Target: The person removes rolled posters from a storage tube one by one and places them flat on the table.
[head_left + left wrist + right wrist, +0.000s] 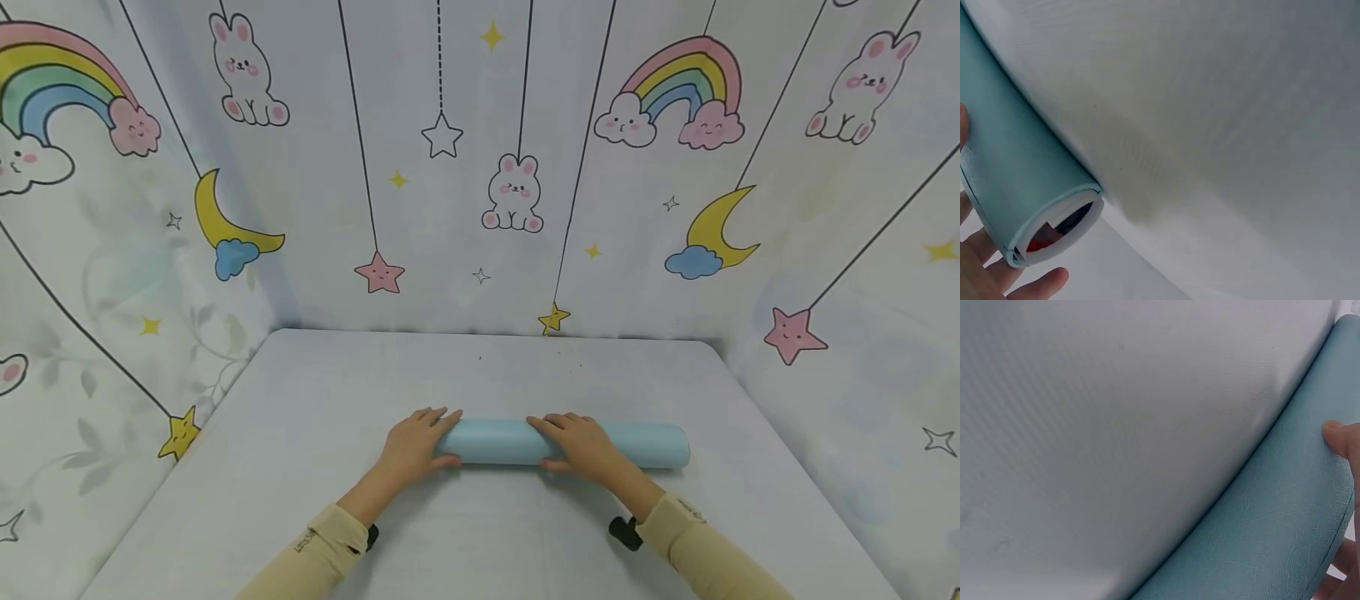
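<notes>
A light blue rolled-up mat (495,442) lies crosswise on the white table. My left hand (417,442) grips its left end, fingers over the far side and thumb at the near side. Farther right along the roll, my right hand (581,446) holds it the same way, leaving the right end sticking out past the hand. In the left wrist view, the open end of the mat (1022,169) shows a white inner layer, with something red and dark inside. The right wrist view has the mat's creased, leather-like surface (1272,525) under the thumb (1338,437).
The white table (480,533) extends around the roll, with a few small dark specks near its back edge. Behind and beside it hangs a white curtain (450,217) printed with rabbits, stars, moons and rainbows. Dark wrist-worn devices (626,533) show at the beige sleeves (697,542).
</notes>
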The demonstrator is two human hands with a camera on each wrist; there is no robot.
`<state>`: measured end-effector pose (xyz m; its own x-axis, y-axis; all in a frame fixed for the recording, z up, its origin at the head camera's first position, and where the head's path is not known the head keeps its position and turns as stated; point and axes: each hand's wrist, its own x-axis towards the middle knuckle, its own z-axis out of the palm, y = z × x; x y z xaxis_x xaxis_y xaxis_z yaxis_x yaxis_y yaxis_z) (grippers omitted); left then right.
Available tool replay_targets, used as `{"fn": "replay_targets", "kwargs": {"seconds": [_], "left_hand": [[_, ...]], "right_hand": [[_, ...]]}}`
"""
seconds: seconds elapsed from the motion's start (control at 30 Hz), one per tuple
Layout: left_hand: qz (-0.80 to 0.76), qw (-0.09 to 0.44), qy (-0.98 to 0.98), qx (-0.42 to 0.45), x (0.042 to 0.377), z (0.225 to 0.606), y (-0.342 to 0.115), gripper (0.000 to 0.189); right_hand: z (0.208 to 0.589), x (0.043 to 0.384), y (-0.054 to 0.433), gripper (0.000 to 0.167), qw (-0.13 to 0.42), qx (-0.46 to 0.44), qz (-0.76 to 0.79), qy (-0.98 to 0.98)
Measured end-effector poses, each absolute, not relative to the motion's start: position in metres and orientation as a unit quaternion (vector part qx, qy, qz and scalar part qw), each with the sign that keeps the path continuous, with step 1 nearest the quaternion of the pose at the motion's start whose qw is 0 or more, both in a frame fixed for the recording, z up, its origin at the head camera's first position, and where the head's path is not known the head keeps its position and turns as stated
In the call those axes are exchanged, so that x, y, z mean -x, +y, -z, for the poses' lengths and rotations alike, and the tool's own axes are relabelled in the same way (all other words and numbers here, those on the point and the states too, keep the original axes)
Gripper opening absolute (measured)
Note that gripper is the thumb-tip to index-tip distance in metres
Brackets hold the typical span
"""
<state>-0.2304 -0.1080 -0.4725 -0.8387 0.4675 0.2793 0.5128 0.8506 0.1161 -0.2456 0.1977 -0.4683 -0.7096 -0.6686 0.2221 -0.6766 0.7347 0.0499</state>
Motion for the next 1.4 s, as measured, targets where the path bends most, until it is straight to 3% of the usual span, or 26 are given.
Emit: {"fn": "replay_targets", "kwargs": {"seconds": [0.73, 1.4], "left_hand": [[0.355, 0.068, -0.921, 0.146, 0.22, 0.463, -0.133, 0.069], [0.651, -0.157, -0.742, 0.0, 0.225, 0.462, -0.133, 0.051]], "right_hand": [[0.468, 0.242, 0.211, 0.067, 0.123, -0.357, -0.026, -0.926], [0.467, 0.238, 0.227, 0.068, 0.148, -0.362, -0.032, -0.92]]}}
